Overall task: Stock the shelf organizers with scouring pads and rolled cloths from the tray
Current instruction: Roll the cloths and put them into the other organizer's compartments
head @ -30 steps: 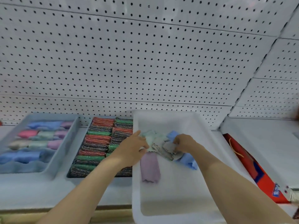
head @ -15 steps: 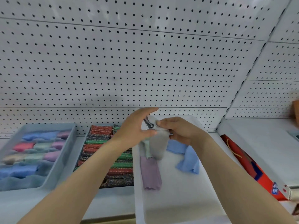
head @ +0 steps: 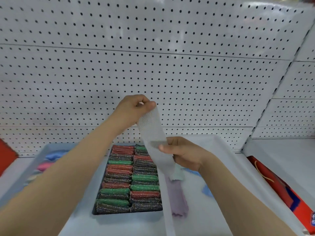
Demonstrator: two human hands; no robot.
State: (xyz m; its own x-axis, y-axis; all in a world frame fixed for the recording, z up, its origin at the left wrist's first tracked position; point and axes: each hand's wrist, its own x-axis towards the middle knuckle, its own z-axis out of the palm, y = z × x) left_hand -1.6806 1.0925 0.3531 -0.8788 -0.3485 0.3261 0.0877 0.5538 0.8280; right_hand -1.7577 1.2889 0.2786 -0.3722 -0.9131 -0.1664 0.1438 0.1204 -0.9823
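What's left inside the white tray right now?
In the white plastic tray lie a flat purple cloth and a crumpled blue cloth. The right hand and the white waffle cloth it holds hide part of the floor.

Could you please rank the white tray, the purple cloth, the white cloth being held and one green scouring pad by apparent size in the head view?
1. white tray
2. white cloth, nearer the camera, so its lead is unsure
3. purple cloth
4. green scouring pad

White waffle-textured cloth (head: 152, 133), red, green and dark glittery scouring pads (head: 131, 179), lilac cloth (head: 178, 198), white dotted pegboard (head: 153, 65)
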